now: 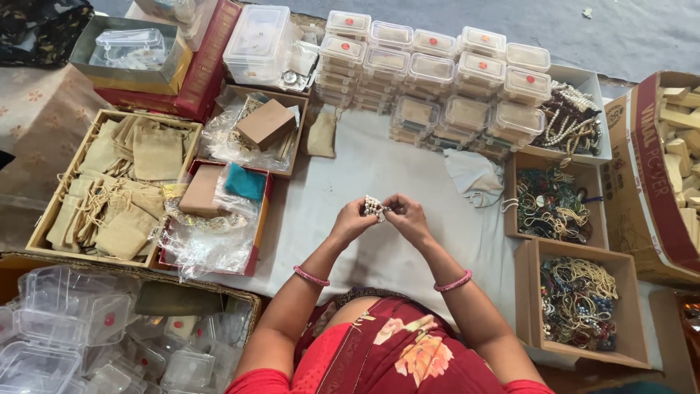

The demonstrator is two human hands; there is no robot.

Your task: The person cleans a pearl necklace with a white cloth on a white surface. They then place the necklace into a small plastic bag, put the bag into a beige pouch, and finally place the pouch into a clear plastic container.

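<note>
Your left hand [352, 221] and right hand [405, 216] meet over the grey cloth [379, 168], both pinching a white beaded bracelet [373, 207], with filled clear boxes [430, 73] stacked beyond them and loose jewellery boxes [577, 299] unsorted to your right.

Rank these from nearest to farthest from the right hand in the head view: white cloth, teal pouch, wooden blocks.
From the right hand:
1. White cloth, just up and right on the sheet.
2. Teal pouch, left, in the red tray.
3. Wooden blocks, far right, in the cardboard box.

Stacked clear red-dotted boxes [437, 76], top centre
</note>
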